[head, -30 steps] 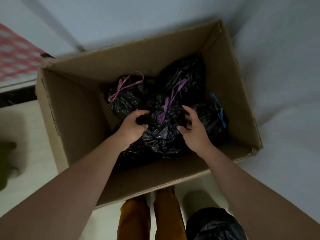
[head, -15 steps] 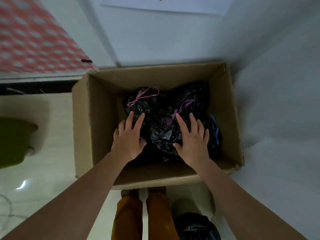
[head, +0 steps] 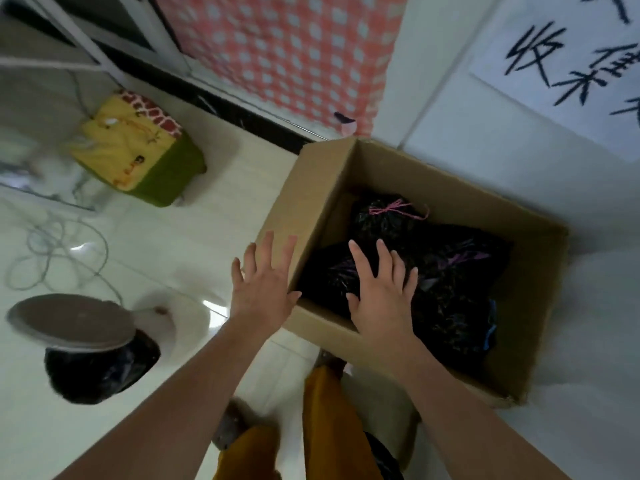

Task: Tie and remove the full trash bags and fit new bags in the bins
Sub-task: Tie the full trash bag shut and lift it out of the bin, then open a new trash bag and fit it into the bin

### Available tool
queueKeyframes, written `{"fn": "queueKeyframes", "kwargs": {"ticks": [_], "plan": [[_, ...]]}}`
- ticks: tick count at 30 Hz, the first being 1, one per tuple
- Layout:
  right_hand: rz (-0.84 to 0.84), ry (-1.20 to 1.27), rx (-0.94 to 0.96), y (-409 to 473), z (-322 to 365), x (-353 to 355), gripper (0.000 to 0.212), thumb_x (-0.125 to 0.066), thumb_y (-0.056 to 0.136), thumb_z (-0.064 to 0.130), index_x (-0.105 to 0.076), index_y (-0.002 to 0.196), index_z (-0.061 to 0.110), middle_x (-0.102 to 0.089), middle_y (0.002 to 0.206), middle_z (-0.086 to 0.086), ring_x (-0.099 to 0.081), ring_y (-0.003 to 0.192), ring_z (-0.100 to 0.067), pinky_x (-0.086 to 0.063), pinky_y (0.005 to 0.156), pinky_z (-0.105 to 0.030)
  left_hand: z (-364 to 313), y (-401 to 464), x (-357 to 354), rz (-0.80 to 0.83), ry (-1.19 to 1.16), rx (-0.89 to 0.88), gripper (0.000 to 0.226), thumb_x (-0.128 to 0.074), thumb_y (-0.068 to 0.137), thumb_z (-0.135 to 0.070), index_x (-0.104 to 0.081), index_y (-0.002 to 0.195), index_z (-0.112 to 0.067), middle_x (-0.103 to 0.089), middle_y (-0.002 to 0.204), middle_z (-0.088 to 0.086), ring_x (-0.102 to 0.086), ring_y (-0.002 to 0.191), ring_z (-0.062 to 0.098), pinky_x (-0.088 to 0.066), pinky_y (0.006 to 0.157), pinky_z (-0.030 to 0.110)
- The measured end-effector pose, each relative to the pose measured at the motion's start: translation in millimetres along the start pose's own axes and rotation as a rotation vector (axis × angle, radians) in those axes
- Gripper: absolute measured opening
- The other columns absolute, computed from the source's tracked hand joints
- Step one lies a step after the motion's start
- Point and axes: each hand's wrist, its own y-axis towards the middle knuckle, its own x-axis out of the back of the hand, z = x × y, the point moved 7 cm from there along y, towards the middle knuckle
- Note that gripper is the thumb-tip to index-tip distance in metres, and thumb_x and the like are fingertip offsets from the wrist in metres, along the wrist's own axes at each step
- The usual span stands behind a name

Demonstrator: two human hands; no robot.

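Note:
A cardboard box [head: 530,303] stands on the floor against the wall and holds several tied black trash bags [head: 450,299]; one has a pink tie [head: 394,209], others purple ties. My right hand [head: 381,292] hovers open, fingers spread, over the box's near left corner and the bags. My left hand [head: 265,285] is open too, outside the box beside its left wall, holding nothing. At the lower left stands a white bin [head: 162,323] lined with a black bag [head: 100,372], its grey lid [head: 69,322] tilted up.
A green and yellow cushioned stool [head: 145,157] sits on the pale tiled floor at the left, with loose grey cables [head: 52,258] nearby. A red checked curtain [head: 284,53] hangs behind. My orange trousers [head: 332,431] show at the bottom, with another dark bag beside them.
Both hands have lifted off the bags with fingers spread. The left hand has moved out over the box's left wall. The view has swung left, showing the white bin and stool.

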Motion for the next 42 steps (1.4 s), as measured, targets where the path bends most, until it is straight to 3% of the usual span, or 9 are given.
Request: {"fn": "queueKeyframes", "kwargs": {"ticks": [6, 11, 15, 21, 29, 34, 42], "plan": [[0.074, -0.101, 0.208, -39, 116, -15, 0.088, -0.06, 0.093, 0.03, 0.007, 0.15, 0.042, -0.003, 0.161, -0.007, -0.001, 0.148, -0.029, -0.001, 0.117, -0.059, 112, -80, 2, -0.069, -0.099, 0.223, 0.098, -0.056, 0.092, -0.047, 0.025, 0.146, -0.036, 0.014, 0.158, 0.004, -0.003, 0.146, 0.035, -0.014, 0.118, 0.053], [0.1, -0.162, 0.365, -103, 217, -39, 0.086, -0.057, 0.094, 0.034, 0.008, 0.15, 0.043, -0.006, 0.159, -0.007, -0.006, 0.147, -0.028, -0.002, 0.117, -0.058, 207, -169, -4, -0.151, -0.165, 0.371, 0.095, -0.055, 0.09, -0.05, 0.017, 0.15, -0.033, 0.006, 0.16, 0.008, -0.009, 0.145, 0.034, -0.016, 0.117, 0.052], [0.135, -0.187, 0.482, -172, 305, -73, 0.087, -0.058, 0.093, 0.034, 0.007, 0.15, 0.043, -0.002, 0.16, -0.005, -0.003, 0.146, -0.027, -0.001, 0.117, -0.058, 291, -260, -9, -0.222, -0.222, 0.499, 0.095, -0.058, 0.089, -0.05, 0.009, 0.152, -0.032, 0.003, 0.16, 0.008, -0.011, 0.144, 0.034, -0.017, 0.117, 0.051], [0.228, -0.189, 0.66, -277, 445, -123, 0.084, -0.056, 0.094, 0.031, 0.006, 0.149, 0.045, 0.0, 0.16, -0.005, -0.002, 0.145, -0.025, -0.002, 0.118, -0.058, 427, -411, -29, -0.218, -0.293, 0.715, 0.093, -0.055, 0.092, -0.049, 0.014, 0.152, -0.031, 0.004, 0.16, 0.009, -0.01, 0.144, 0.033, -0.017, 0.117, 0.049], [0.262, -0.261, 0.952, -397, 631, -144, 0.081, -0.056, 0.094, 0.032, 0.0, 0.152, 0.041, -0.003, 0.161, -0.007, -0.005, 0.147, -0.026, -0.001, 0.118, -0.057, 564, -580, -22, -0.31, -0.436, 1.02, 0.09, -0.058, 0.091, -0.045, 0.005, 0.153, -0.028, -0.002, 0.159, 0.011, -0.014, 0.142, 0.034, -0.02, 0.115, 0.05], [0.258, -0.313, 1.13, -438, 726, -155, 0.083, -0.056, 0.095, 0.029, 0.005, 0.151, 0.041, -0.002, 0.161, -0.008, -0.003, 0.147, -0.028, 0.002, 0.116, -0.058, 630, -637, -17, -0.37, -0.51, 1.162, 0.09, -0.061, 0.09, -0.044, 0.0, 0.154, -0.027, -0.004, 0.158, 0.012, -0.016, 0.14, 0.034, -0.022, 0.114, 0.05], [0.308, -0.346, 1.253, -450, 884, -199, 0.082, -0.057, 0.094, 0.029, 0.002, 0.151, 0.041, -0.004, 0.16, -0.008, -0.005, 0.145, -0.028, 0.0, 0.116, -0.058, 762, -678, -8, -0.398, -0.602, 1.316, 0.09, -0.061, 0.09, -0.043, 0.0, 0.153, -0.028, -0.004, 0.158, 0.011, -0.017, 0.14, 0.033, -0.022, 0.115, 0.049]]}}
